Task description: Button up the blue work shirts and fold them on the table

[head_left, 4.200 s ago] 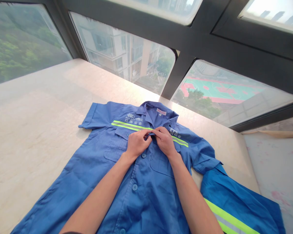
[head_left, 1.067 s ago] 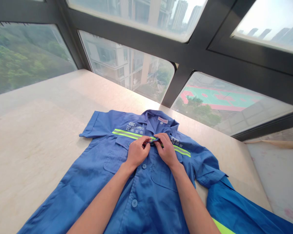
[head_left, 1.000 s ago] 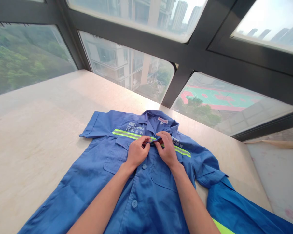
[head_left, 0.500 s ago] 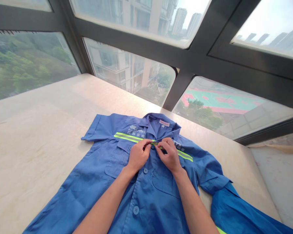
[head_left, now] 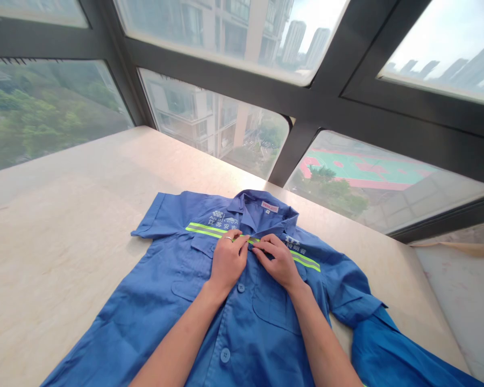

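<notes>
A blue short-sleeved work shirt (head_left: pixel 145 301) lies front up, its collar (head_left: pixel 250 196) toward the window. Yellow-green reflective strips (head_left: pixel 204 230) cross the chest, with white lettering above them. My left hand (head_left: pixel 229 260) has its fingertips pinched on the front placket at the strip. Close beside it, my right hand (head_left: pixel 277 262) pinches the placket's other side, fingertips almost touching the left ones. Between and beneath the fingers the top of the placket is partly hidden. Lower down, a button (head_left: pixel 241 288) and another button (head_left: pixel 225 355) show on the placket.
The shirt rests on a pale stone-like sill (head_left: pixel 56 242). Dark window frames (head_left: pixel 226 75) rise behind it. Another piece of blue cloth (head_left: pixel 391 344) lies at the lower right, by the right sleeve. A white wall panel (head_left: pixel 460 290) stands at the right edge.
Both hands stay at the chest strip. My fingers have shifted slightly and lie flatter on the placket, and the button seen between them is now covered. The view has tilted up slightly.
</notes>
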A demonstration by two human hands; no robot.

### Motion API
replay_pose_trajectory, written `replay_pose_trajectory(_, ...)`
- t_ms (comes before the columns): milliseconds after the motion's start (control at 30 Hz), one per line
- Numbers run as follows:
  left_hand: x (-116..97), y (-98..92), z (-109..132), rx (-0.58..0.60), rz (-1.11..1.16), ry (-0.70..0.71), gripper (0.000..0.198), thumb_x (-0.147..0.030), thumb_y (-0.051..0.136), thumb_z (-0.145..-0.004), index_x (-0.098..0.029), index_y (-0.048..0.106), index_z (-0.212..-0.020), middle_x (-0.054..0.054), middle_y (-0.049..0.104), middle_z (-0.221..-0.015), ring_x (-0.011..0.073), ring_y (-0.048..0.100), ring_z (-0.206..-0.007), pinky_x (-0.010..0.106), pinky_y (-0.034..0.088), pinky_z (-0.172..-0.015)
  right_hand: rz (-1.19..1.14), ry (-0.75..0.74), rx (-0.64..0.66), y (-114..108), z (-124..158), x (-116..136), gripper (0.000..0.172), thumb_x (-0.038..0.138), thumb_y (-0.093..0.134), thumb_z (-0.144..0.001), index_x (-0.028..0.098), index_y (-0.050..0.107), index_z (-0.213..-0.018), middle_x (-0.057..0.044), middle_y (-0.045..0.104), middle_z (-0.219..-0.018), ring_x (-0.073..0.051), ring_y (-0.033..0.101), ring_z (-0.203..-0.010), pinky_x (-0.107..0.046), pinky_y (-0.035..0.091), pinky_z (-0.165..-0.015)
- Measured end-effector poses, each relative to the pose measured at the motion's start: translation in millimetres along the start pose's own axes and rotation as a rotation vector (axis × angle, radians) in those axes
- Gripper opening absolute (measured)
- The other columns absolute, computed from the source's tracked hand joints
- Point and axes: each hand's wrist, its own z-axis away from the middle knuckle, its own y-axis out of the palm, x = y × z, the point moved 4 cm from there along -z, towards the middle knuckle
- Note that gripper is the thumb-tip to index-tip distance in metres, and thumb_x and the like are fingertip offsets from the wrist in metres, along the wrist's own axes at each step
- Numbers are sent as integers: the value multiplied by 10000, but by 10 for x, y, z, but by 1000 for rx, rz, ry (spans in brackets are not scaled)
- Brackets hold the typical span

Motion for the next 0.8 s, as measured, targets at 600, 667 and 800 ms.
replay_pose_trajectory(600,-78,11,-1,147,-204,46,293,-217,496,-923,-202,709,-1123,129,618,-1335,307,535,-1266,492,435,-971,102,39,-161,-82,10,-62,230,228,497,-953,223,663,-1111,-91,630,-993,-225,612,-935,-392,527,-851)
replay_pose_trajectory(667,-75,-1,-6,142,-163,34,292,-219,491,-925,-197,709,-1118,116,642,-1304,296,550,-1245,492,432,-984,152,24,-208,-105,16,-54,258,214,494,-949,221,655,-1150,-100,620,-1026,-234,601,-978,-410,518,-880)
replay_pose_trajectory(800,-62,-15,-6,103,-131,27,394,-185,496,-912,-161,610,-1288,126,631,-1317,281,548,-1247,479,431,-1007,220,-22,-201,-96,27,-33,293,205,501,-939,233,661,-1182,-114,613,-1107,-253,580,-1062,-444,498,-930)
